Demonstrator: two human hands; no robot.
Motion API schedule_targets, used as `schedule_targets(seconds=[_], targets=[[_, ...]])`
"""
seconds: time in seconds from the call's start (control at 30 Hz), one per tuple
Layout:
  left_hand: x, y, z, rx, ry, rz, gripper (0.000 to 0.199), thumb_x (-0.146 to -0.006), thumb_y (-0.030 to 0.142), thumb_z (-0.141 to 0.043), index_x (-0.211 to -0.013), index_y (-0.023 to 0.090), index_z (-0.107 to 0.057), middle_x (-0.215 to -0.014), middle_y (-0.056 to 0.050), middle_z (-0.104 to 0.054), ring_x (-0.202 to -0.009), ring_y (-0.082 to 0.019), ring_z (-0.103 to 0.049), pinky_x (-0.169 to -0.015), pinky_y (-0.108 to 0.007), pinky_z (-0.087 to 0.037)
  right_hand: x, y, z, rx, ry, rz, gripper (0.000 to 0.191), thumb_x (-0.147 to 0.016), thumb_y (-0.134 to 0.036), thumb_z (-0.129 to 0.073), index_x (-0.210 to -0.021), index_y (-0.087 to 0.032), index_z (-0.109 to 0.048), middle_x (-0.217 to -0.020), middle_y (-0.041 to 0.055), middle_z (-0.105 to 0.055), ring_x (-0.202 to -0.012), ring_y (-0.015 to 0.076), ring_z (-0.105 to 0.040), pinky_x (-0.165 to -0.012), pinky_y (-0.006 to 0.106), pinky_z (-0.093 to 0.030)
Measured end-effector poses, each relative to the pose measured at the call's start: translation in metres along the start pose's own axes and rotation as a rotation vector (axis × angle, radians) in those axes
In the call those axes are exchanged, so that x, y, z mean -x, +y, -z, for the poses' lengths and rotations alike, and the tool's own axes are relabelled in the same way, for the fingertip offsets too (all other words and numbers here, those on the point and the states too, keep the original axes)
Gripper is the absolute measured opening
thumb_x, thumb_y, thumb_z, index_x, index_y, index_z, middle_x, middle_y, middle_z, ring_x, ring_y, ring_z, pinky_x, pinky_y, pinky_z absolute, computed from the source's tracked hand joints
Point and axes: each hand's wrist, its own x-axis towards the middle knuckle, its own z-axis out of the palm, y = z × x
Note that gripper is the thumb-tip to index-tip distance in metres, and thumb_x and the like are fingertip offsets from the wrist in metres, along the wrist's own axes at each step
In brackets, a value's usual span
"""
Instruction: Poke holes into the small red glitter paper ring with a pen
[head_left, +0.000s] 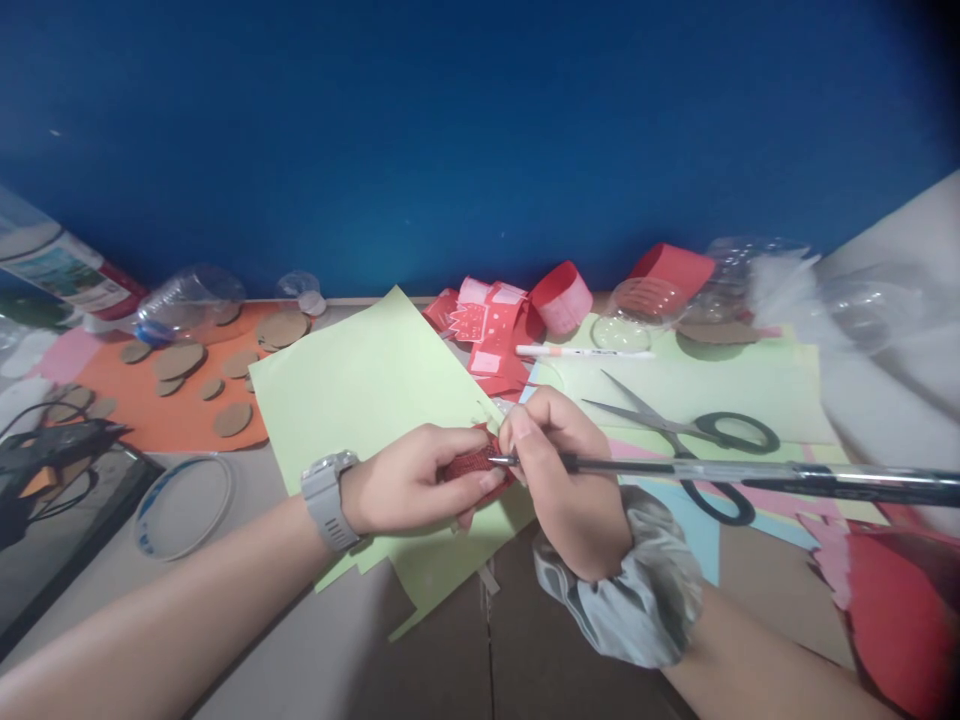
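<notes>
Pen (750, 477), pinched in the grip of my right hand (568, 500), points left, its tip at the red textured piece (463, 465) that my left hand (412, 482) pinches above pale-green paper (352, 380), left of the black-handled scissors (673, 437).

Clock centred on the small red woven-looking piece (463, 465), whose surface looks rough. 3 o'clock: long black-and-clear plastic pen (787, 478) is smooth, glossy; tip metallic. 4 o'clock: gathered grey-green cloth scrunchie (645, 585) has a sheen. 10 o'clock: round brown cardboard discs (180, 361) look matt.
</notes>
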Motion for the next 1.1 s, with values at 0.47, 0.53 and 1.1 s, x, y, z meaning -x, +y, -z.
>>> schedule_targets(seconds=[0.47, 0.53, 1.1], targets=[[-0.0005, 0.0009, 0.0000, 0.026, 0.001, 0.003, 0.020, -0.093, 0.028, -0.045, -0.082, 0.013, -0.051, -0.061, 0.000, -0.058, -0.053, -0.011, -0.060, -0.053, -0.019, -0.045, 0.0012, 0.0007, -0.0002, -0.021, 0.013, -0.012, 0.030, -0.093, -0.029, -0.043, -0.064, -0.020, -0.042, -0.056, -0.0055, -0.037, -0.050, 0.0082, -0.036, -0.047, 0.023, -0.031], [-0.0004, 0.0004, 0.0001, 0.034, -0.001, 0.005, 0.020, -0.093, 0.029, -0.045, -0.083, 0.013, -0.051, -0.061, -0.001, -0.058, -0.054, -0.011, -0.059, -0.054, -0.020, -0.046, 0.0009, 0.0008, -0.0001, -0.022, 0.014, -0.007, 0.030, -0.093, -0.029, -0.043, -0.064, -0.020, -0.042, -0.056, -0.0055, -0.037, -0.050, 0.0083, -0.036, -0.048, 0.023, -0.031], [-0.0005, 0.0011, 0.0004, 0.021, -0.002, 0.013, 0.020, -0.093, 0.029, -0.045, -0.082, 0.013, -0.051, -0.061, 0.000, -0.057, -0.053, -0.010, -0.058, -0.053, -0.019, -0.046, 0.0000, 0.0008, -0.0005, -0.051, 0.010, -0.013, 0.030, -0.092, -0.029, -0.044, -0.064, -0.020, -0.042, -0.056, -0.0057, -0.036, -0.050, 0.0082, -0.035, -0.048, 0.023, -0.031]])
